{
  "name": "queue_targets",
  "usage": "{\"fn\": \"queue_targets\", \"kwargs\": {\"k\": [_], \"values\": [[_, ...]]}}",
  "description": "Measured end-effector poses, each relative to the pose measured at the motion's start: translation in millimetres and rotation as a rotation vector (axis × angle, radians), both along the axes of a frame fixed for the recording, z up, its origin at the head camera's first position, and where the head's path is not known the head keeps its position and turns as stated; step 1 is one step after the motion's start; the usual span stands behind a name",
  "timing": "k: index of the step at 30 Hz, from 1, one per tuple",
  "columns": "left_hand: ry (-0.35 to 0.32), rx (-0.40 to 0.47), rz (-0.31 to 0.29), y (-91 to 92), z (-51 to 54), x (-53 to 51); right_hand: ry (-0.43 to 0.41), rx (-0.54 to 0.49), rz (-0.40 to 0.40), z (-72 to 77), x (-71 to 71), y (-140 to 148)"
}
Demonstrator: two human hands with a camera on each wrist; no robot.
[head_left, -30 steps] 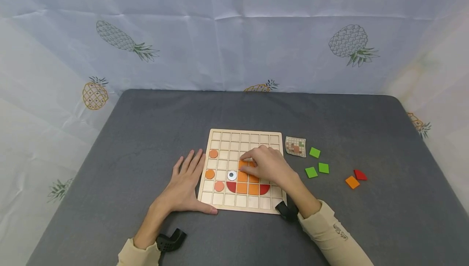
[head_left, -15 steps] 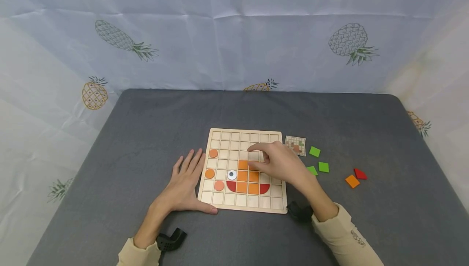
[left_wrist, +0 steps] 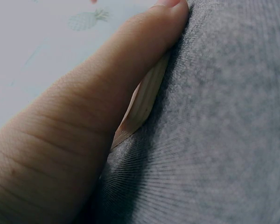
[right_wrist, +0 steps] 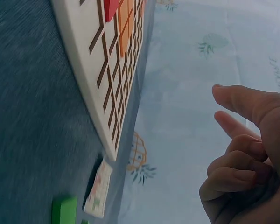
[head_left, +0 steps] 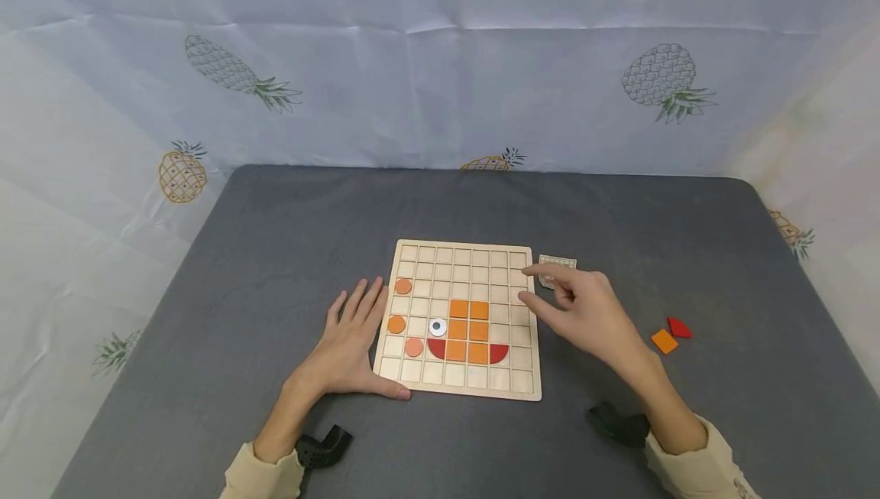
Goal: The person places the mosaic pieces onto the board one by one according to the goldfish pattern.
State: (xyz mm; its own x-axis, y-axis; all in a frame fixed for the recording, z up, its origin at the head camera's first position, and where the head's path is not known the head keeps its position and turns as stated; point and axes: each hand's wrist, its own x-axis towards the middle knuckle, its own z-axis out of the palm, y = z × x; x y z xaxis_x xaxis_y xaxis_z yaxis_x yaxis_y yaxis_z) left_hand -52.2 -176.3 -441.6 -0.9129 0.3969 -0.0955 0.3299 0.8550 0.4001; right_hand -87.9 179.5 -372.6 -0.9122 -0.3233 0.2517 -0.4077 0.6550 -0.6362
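A wooden grid board (head_left: 509, 380) lies on the grey-covered table. My left hand (head_left: 347, 346) rests along its left side, fingers spread, with the thumb at the lower left corner. Orange squares (head_left: 457, 329) sit two wide in the grid, flanked by red quarter-round pieces (head_left: 498, 353). A white eye piece (head_left: 438, 327) is left of the squares, and round orange pieces (head_left: 396, 324) are in the left columns. Over the board's right edge is my right hand (head_left: 587, 312), thumb and index finger apart, holding nothing. The other fingers curl loosely in the right wrist view.
Partly hidden behind the right hand is a small pattern card (head_left: 558, 260). Green squares (right_wrist: 64, 211) show beside it in the right wrist view. Farther right lie a loose orange square (head_left: 664, 341) and a red piece (head_left: 679, 328). A pineapple-print cloth (head_left: 440, 102) hangs behind the table.
My right hand has let go of the upper right orange square and moved right, off the grid, now covering the green squares. The left hand stays in place.
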Motion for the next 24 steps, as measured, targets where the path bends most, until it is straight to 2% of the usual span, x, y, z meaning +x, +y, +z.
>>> {"fn": "queue_targets", "kwargs": {"k": [7, 13, 24], "values": [[0.000, -0.001, -0.005, -0.3, 0.5, -0.3, 0.033, 0.031, -0.112, 7.6, 15.8, 35.9], [0.000, 0.001, -0.007, -0.7, 0.5, -0.3, 0.027, 0.117, -0.197, 0.0, 30.4, 69.1], [0.002, -0.003, -0.010, -0.9, -2.0, 0.0, -0.156, 0.304, -0.314, -23.8, 53.5, 126.2]]}}
